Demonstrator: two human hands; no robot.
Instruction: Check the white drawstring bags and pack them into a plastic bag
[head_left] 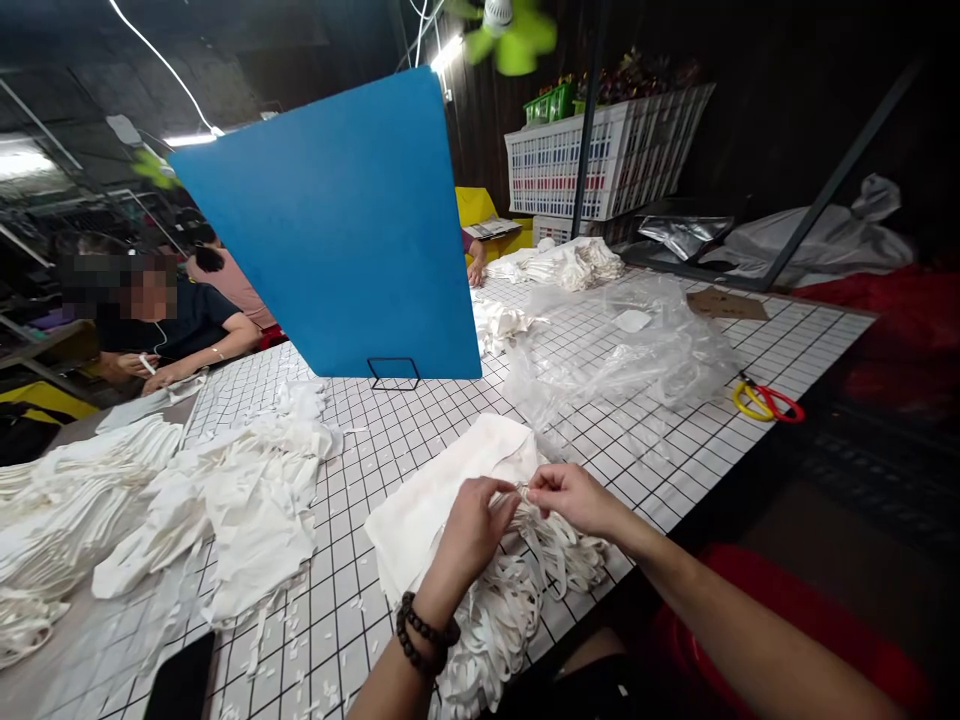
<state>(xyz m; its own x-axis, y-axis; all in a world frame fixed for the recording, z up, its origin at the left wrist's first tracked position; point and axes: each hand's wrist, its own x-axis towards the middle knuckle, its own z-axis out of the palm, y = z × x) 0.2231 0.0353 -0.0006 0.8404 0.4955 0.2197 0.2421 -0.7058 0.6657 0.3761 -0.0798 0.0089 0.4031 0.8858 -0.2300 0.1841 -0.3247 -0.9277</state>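
Observation:
My left hand [480, 520], with dark beads round its wrist, is closed in a pinch over the near edge of the white cloth pieces. Right beside it, my right hand [574, 497] pinches with thumb and forefinger, the fingertips of both hands almost meeting. Between them is what looks like a thin white fabric strap, mostly hidden by the fingers. Under the hands lies a stack of white cloth pieces [450, 490], flat on the gridded table. A heap of looped white straps [502, 620] spills from the stack toward the table's near edge.
A blue board [337, 230] stands upright ahead. White cloth piles [262, 510] and a black phone [180, 680] are at left. Clear plastic bags [645, 350] and red-and-yellow-handled scissors [766, 402] lie at right. A co-worker [180, 320] sits at far left; another person's hand [476, 262] shows behind the board.

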